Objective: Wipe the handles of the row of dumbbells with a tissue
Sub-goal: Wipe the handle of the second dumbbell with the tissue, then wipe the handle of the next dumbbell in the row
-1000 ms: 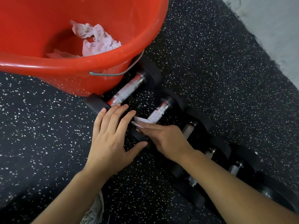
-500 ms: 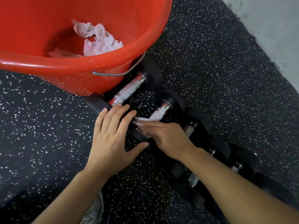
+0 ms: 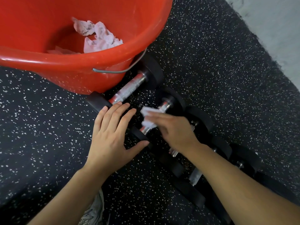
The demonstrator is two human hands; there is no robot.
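A row of black dumbbells with chrome handles runs diagonally across the speckled floor from the bucket toward the lower right. My right hand [image 3: 174, 129] holds a white tissue [image 3: 146, 116] pressed onto the chrome handle of the second dumbbell [image 3: 165, 104]; the hand is motion-blurred. Flat and with spread fingers, my left hand [image 3: 112, 135] rests on the near black end of that dumbbell [image 3: 138, 134]. The first dumbbell [image 3: 129, 90] lies bare beside the bucket. My right forearm hides parts of the further dumbbells [image 3: 196, 175].
A large red bucket [image 3: 81, 62] with crumpled used tissues [image 3: 97, 36] inside stands at the upper left, touching the first dumbbell. A grey shoe [image 3: 94, 211] shows at the bottom edge. A pale wall [image 3: 279, 21] rises at the upper right beyond the black speckled mat.
My right hand has slid with the tissue along the second dumbbell's handle, pulling back toward me. The left hand has stayed in place.
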